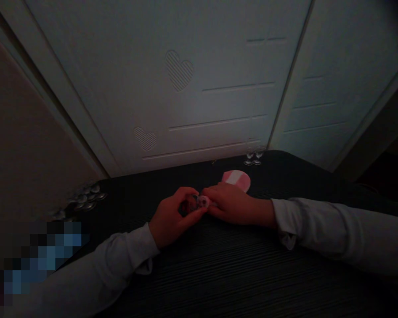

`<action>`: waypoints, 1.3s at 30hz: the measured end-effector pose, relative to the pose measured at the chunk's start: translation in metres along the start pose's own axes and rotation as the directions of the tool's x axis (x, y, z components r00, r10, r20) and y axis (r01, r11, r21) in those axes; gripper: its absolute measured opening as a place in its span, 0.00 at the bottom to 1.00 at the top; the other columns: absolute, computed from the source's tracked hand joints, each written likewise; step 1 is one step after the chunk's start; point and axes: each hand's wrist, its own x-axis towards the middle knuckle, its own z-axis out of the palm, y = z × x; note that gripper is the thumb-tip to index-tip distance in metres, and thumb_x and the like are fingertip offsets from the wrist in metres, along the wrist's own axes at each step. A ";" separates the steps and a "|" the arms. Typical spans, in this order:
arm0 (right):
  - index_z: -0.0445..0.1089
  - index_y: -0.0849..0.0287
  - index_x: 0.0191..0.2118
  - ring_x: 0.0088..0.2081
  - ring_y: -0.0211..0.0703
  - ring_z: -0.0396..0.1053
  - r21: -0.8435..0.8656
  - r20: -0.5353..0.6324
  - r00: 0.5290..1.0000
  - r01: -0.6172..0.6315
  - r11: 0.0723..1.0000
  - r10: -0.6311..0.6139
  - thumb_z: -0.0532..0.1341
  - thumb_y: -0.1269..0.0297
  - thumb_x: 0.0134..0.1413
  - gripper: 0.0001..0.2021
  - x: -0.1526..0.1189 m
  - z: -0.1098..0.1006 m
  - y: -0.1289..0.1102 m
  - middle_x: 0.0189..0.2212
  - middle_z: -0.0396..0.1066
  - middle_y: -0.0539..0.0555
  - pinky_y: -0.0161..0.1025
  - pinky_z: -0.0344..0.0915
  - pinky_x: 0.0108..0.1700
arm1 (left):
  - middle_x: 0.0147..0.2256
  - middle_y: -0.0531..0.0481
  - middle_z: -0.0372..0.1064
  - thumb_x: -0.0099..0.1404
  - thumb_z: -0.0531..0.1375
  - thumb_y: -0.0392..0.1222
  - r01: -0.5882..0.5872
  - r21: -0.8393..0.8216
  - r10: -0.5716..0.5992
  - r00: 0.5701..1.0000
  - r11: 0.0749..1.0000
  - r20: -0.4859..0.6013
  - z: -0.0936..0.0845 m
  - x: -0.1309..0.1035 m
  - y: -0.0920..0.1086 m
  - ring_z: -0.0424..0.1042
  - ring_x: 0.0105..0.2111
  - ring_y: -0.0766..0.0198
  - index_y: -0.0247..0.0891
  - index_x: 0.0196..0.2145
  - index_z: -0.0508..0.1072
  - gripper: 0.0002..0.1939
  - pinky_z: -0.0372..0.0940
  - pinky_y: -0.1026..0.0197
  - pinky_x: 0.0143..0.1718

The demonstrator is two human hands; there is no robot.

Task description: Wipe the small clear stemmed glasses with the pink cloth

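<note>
Near the middle of the dark table, my left hand [174,217] curls around a small clear glass [192,203], its thumb and fingers closed on it. My right hand [230,204] meets it from the right, fingers bent at the glass's round end [204,202]. The glass lies roughly sideways between both hands. Whether the right fingers also hold a cloth is too dark to tell. Just behind the right hand, a pink and white cloth or pad [237,179] lies on the table, partly covered by that hand.
Two small stemmed glasses [254,157] stand at the table's back edge, right of centre. Several more glasses [88,194] are grouped at the left. A pale panel with hearts [202,110] rises behind the dark table [199,274]. A blurred blue patch [46,260] lies lower left.
</note>
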 end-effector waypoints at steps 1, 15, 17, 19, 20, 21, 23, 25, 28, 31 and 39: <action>0.61 0.61 0.32 0.28 0.39 0.64 0.003 0.003 1.000 0.001 1.000 -0.001 0.53 0.65 0.54 0.05 0.000 0.000 0.000 0.28 0.68 0.53 0.36 0.53 0.31 | 0.25 0.58 0.65 0.56 0.58 0.43 0.000 -0.003 0.000 1.000 1.000 0.004 0.000 0.000 0.001 0.65 0.24 0.70 0.39 0.39 0.62 0.14 0.62 0.67 0.27; 0.60 0.61 0.34 0.28 0.41 0.66 -0.014 0.049 0.998 -0.042 0.999 0.042 0.51 0.64 0.55 0.06 -0.002 -0.001 -0.001 0.28 0.69 0.55 0.35 0.53 0.29 | 0.25 0.57 0.65 0.57 0.57 0.42 -0.010 0.001 0.010 1.000 1.000 0.008 0.000 0.002 0.003 0.65 0.24 0.70 0.39 0.39 0.63 0.12 0.63 0.67 0.26; 0.61 0.61 0.34 0.28 0.41 0.66 -0.023 0.043 0.998 -0.039 0.999 0.040 0.50 0.64 0.55 0.06 -0.002 -0.001 -0.001 0.28 0.69 0.54 0.35 0.53 0.29 | 0.25 0.57 0.64 0.57 0.57 0.42 -0.021 0.006 0.021 1.000 1.000 0.003 0.001 0.002 0.004 0.65 0.24 0.71 0.38 0.39 0.63 0.11 0.62 0.67 0.26; 0.61 0.61 0.34 0.28 0.42 0.66 -0.015 0.030 0.999 -0.043 0.999 0.043 0.51 0.64 0.54 0.06 -0.002 -0.001 -0.001 0.28 0.69 0.54 0.36 0.53 0.29 | 0.26 0.57 0.64 0.57 0.57 0.41 -0.026 0.007 0.026 1.000 1.000 -0.008 0.001 0.002 0.004 0.64 0.24 0.71 0.38 0.39 0.63 0.11 0.62 0.67 0.26; 0.61 0.61 0.34 0.29 0.42 0.66 -0.001 0.019 0.999 -0.046 0.999 0.046 0.51 0.65 0.54 0.06 -0.002 -0.001 -0.001 0.28 0.68 0.54 0.36 0.54 0.30 | 0.26 0.56 0.64 0.57 0.57 0.41 -0.025 0.005 0.025 1.000 1.000 -0.014 0.001 0.002 0.004 0.64 0.24 0.71 0.38 0.39 0.63 0.11 0.62 0.67 0.26; 0.61 0.61 0.34 0.30 0.42 0.66 0.017 0.007 0.999 -0.048 0.999 0.048 0.51 0.65 0.54 0.06 -0.002 -0.001 -0.001 0.29 0.68 0.54 0.36 0.54 0.30 | 0.27 0.56 0.64 0.57 0.56 0.40 -0.020 0.003 0.021 1.000 1.000 -0.021 0.001 0.002 0.004 0.65 0.25 0.70 0.38 0.39 0.63 0.11 0.62 0.67 0.27; 0.61 0.61 0.36 0.31 0.42 0.66 0.056 -0.021 0.998 -0.052 0.997 0.053 0.52 0.67 0.53 0.06 -0.002 0.000 -0.001 0.31 0.68 0.55 0.36 0.56 0.31 | 0.28 0.55 0.65 0.58 0.56 0.40 -0.009 -0.007 0.009 0.999 1.000 -0.040 0.001 0.002 0.003 0.65 0.26 0.70 0.38 0.40 0.62 0.12 0.63 0.66 0.28; 0.61 0.62 0.38 0.33 0.43 0.66 0.092 -0.047 0.997 -0.052 0.994 0.057 0.52 0.67 0.52 0.08 -0.003 0.001 -0.001 0.33 0.68 0.56 0.37 0.57 0.33 | 0.29 0.54 0.66 0.58 0.55 0.39 0.009 -0.023 -0.010 0.999 1.000 -0.052 0.001 0.002 0.001 0.66 0.27 0.69 0.38 0.41 0.62 0.12 0.63 0.65 0.29; 0.61 0.62 0.42 0.35 0.43 0.66 0.133 -0.076 0.995 -0.056 0.990 0.067 0.52 0.68 0.52 0.11 -0.003 0.001 0.000 0.35 0.68 0.57 0.38 0.59 0.34 | 0.31 0.53 0.66 0.57 0.55 0.38 0.030 -0.032 -0.032 0.998 0.999 -0.061 0.002 0.002 0.000 0.66 0.28 0.68 0.38 0.41 0.61 0.12 0.63 0.64 0.30; 0.61 0.63 0.42 0.35 0.44 0.65 0.152 -0.089 0.993 -0.067 0.986 0.081 0.52 0.68 0.51 0.12 -0.003 0.001 0.001 0.36 0.67 0.58 0.39 0.59 0.35 | 0.32 0.52 0.66 0.57 0.54 0.38 0.033 -0.011 -0.033 0.997 0.999 -0.065 0.001 0.003 0.001 0.66 0.29 0.67 0.38 0.41 0.62 0.12 0.63 0.63 0.31; 0.61 0.63 0.43 0.35 0.43 0.65 0.197 -0.096 0.991 -0.070 0.978 0.090 0.53 0.69 0.50 0.13 -0.003 0.002 0.001 0.37 0.67 0.57 0.39 0.59 0.36 | 0.34 0.51 0.66 0.57 0.53 0.35 -0.045 0.047 0.048 0.997 0.998 -0.056 0.000 0.004 0.000 0.64 0.29 0.67 0.38 0.39 0.64 0.10 0.62 0.63 0.32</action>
